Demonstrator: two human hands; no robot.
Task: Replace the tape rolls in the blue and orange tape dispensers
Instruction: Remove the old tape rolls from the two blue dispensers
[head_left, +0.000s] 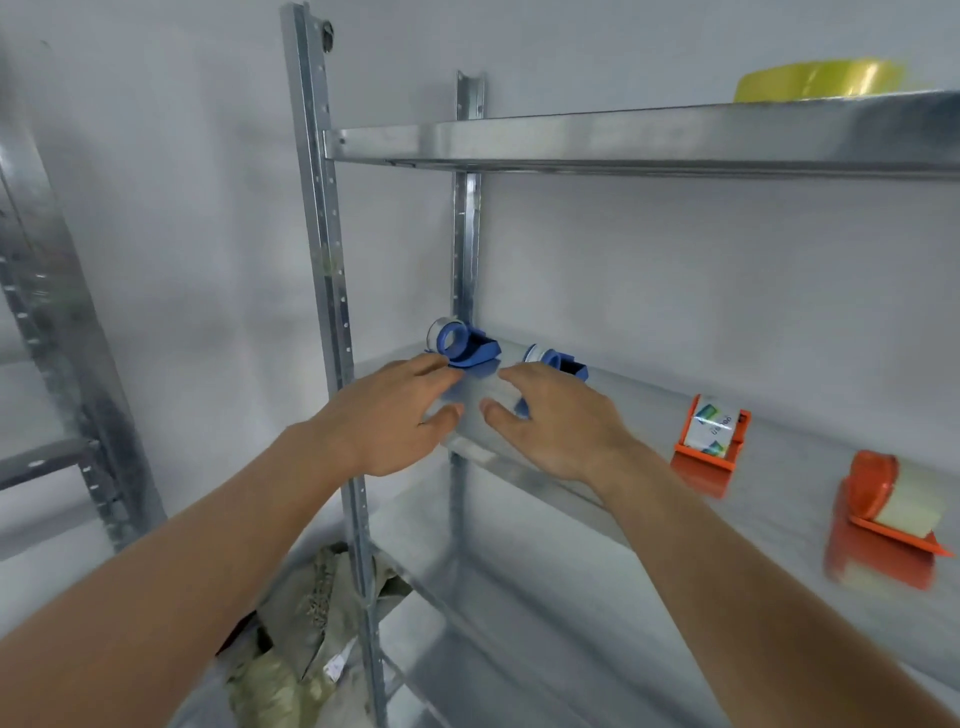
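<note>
Two blue tape dispensers stand on the middle metal shelf (649, 410), each with a clear tape roll: one (462, 345) at the far left end, the other (558, 359) just to its right. Farther right on the same shelf sit two orange dispensers, one (711, 434) with a printed roll, one (891, 506) with a pale roll. My left hand (392, 415) reaches in with relaxed fingers, its fingertips at the base of the left blue dispenser. My right hand (558, 423) hovers open in front of the second blue dispenser and partly hides it. Neither hand holds anything.
A large yellow tape roll (815, 78) lies on the top shelf. Steel uprights (322, 260) frame the rack at the left. A crumpled sack (306, 623) lies on the floor below, and another metal rack (47, 332) stands at far left.
</note>
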